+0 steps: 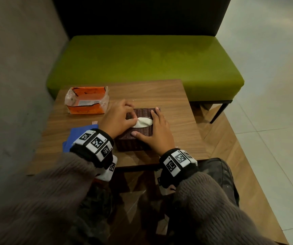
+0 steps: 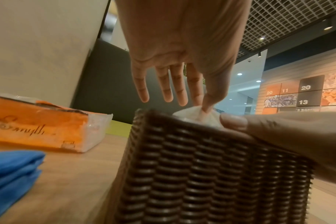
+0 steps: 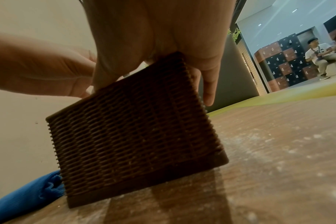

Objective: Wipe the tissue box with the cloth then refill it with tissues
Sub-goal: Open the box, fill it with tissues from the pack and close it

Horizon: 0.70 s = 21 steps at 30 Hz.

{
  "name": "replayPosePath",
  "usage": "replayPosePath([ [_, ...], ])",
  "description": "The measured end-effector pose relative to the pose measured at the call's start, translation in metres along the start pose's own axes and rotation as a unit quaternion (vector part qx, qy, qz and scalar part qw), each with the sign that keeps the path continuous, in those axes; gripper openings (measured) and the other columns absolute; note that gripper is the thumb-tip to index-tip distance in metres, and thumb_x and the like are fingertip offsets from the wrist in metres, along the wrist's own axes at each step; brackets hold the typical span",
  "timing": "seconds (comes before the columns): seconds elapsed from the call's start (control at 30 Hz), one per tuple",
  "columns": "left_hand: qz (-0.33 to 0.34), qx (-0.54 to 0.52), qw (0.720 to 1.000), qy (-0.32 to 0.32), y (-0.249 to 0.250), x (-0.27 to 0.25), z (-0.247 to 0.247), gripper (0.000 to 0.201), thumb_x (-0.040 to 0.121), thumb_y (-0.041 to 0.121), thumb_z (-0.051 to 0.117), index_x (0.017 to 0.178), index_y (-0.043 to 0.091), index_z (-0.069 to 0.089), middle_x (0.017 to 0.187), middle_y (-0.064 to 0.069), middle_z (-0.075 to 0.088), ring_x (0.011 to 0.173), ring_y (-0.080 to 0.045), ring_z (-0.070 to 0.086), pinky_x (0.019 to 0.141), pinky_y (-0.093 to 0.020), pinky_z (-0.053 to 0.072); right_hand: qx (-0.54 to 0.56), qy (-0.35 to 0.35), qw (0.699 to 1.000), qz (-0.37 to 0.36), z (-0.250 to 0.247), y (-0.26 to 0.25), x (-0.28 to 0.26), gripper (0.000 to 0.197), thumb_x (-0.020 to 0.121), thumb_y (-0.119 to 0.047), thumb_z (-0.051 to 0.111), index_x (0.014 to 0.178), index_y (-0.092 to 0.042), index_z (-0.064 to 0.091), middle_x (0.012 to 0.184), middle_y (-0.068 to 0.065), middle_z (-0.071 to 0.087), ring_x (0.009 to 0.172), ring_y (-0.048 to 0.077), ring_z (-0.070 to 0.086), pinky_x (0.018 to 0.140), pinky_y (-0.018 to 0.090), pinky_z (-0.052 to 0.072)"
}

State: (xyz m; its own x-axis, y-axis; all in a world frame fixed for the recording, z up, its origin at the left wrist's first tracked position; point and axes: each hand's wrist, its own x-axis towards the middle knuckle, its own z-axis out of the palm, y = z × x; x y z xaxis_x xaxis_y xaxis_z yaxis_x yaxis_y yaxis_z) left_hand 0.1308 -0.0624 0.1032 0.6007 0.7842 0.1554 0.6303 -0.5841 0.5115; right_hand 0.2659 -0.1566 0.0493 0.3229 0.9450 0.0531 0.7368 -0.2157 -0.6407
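The dark woven tissue box [image 1: 138,131] stands on the wooden table [image 1: 175,110] right in front of the person, between both hands, and the refilling looks nearly done. The right hand [image 1: 157,134] lies flat over the box's top and right side, fingers straight, thumb along the near top edge, apparently to keep the light box from lifting or sliding. The left hand [image 1: 117,119] pinches the white tissue [image 1: 143,122] at the oval slot between thumb and forefinger, its other fingers spread loosely, likely teasing the first sheet up through the opening. The box is a brown, ribbed, rattan-like weave with a plain base band; the tissue bulges softly out of the slot. The folded blue cloth [image 1: 75,137] lies set aside to the left, and the opened orange tissue packet [image 1: 86,101] rests beyond it.
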Motion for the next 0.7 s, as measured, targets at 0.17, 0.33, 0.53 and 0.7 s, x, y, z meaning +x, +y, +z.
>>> replayPosePath([
  [0.17,-0.001,-0.089,0.99,0.11,-0.002,-0.015,0.008,0.004,0.08,0.012,0.067,0.081,0.011,0.063,0.11,-0.006,0.06,0.106,-0.019,0.054,0.086,-0.024,0.035,0.008,0.007,1.0,-0.008,-0.001,0.0,0.0,0.109,0.074,-0.066,0.068,0.153,-0.007,0.021,0.163,0.006,0.012,0.15,0.022,0.014,0.122,0.039,0.017],
  [0.33,-0.015,-0.08,0.989,0.12,-0.013,-0.034,0.013,0.025,0.081,0.024,0.071,0.102,0.015,0.064,0.112,-0.003,0.057,0.109,-0.016,0.052,0.091,-0.027,0.04,0.073,0.041,0.997,0.007,0.0,0.008,-0.012,0.1,0.077,-0.061,0.068,0.152,-0.011,0.023,0.162,0.005,0.016,0.149,0.021,0.014,0.122,0.04,0.018],
  [0.53,-0.008,-0.007,0.999,0.03,-0.002,-0.016,0.02,0.026,0.081,0.027,0.068,0.105,0.018,0.063,0.117,-0.002,0.055,0.116,-0.019,0.044,0.094,-0.03,0.033,0.11,0.052,0.992,0.024,0.005,0.012,-0.023,0.09,0.082,-0.052,0.069,0.151,-0.012,0.027,0.158,0.008,0.028,0.147,0.02,0.023,0.119,0.045,0.025],
  [0.7,0.002,-0.032,0.998,0.053,0.002,-0.013,0.019,0.009,0.083,0.015,0.063,0.091,0.012,0.061,0.109,-0.004,0.058,0.106,-0.021,0.05,0.084,-0.029,0.037,0.095,0.041,0.994,0.03,0.005,0.015,-0.02,0.091,0.081,-0.056,0.068,0.151,-0.014,0.026,0.159,0.006,0.028,0.146,0.02,0.025,0.118,0.045,0.027],
])
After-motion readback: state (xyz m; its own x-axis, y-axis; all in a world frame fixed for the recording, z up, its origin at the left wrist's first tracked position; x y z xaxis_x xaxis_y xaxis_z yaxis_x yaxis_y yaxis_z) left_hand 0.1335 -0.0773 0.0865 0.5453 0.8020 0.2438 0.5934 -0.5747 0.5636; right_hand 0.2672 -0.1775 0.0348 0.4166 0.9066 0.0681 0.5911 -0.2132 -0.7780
